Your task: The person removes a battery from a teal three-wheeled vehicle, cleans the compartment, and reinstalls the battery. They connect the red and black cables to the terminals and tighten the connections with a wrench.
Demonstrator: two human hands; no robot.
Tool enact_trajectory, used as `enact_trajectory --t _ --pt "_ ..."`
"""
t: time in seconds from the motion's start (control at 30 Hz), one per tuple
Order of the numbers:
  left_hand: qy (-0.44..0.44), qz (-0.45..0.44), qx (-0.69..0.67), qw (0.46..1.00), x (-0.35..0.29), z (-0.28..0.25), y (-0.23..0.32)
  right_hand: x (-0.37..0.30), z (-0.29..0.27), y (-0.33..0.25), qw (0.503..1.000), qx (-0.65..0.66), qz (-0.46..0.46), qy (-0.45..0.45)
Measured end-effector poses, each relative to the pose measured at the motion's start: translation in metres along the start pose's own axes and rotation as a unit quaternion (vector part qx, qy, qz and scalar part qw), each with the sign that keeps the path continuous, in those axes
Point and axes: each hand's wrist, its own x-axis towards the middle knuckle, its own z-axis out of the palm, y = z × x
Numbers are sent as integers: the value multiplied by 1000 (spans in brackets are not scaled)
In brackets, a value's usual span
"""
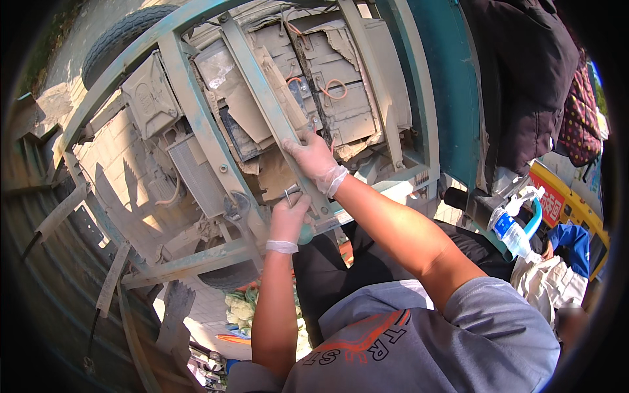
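My left hand [289,221], in a thin see-through glove, is closed around a screwdriver. The screwdriver [306,234] has a translucent green handle, and its metal shaft sticks out above my fingers. Also gloved, my right hand [316,160] grips the side of a worn teal metal crossbar [259,98], its fingers bent. Near those fingertips is a small metal bolt or terminal [315,123], partly hidden. Under the crossbar sit dusty batteries [334,85] joined by orange wires [335,89]. Left of my left hand, a large wrench [240,213] leans on the frame.
The teal frame [190,262] surrounds the batteries, with a grey finned box [196,173] at its left. A tire [121,42] stands at the far left. A teal panel [445,85] and dark cloth bag [524,72] border the right. A plastic bottle [511,232] lies at right.
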Motion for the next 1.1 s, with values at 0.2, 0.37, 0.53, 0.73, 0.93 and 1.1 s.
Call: enact_trajectory --t 0.2,0.37,0.53,0.73,0.93,1.1 --pt "-39 -8 -73 997 7 -6 -10 32 -18 -5 931 295 142 -160" --pt "-73 -9 -97 993 2 -8 -4 32 -20 -11 944 274 96 -156" --pt "-113 4 -42 993 16 -5 7 34 -21 -15 930 305 114 -171" --pt "-142 1 -44 989 28 -11 4 48 -38 5 858 411 158 -266" --pt "-88 6 -26 996 16 -11 7 33 -34 24 888 381 113 -229" --pt "-79 20 41 996 15 7 21 21 -24 5 952 280 97 -78"
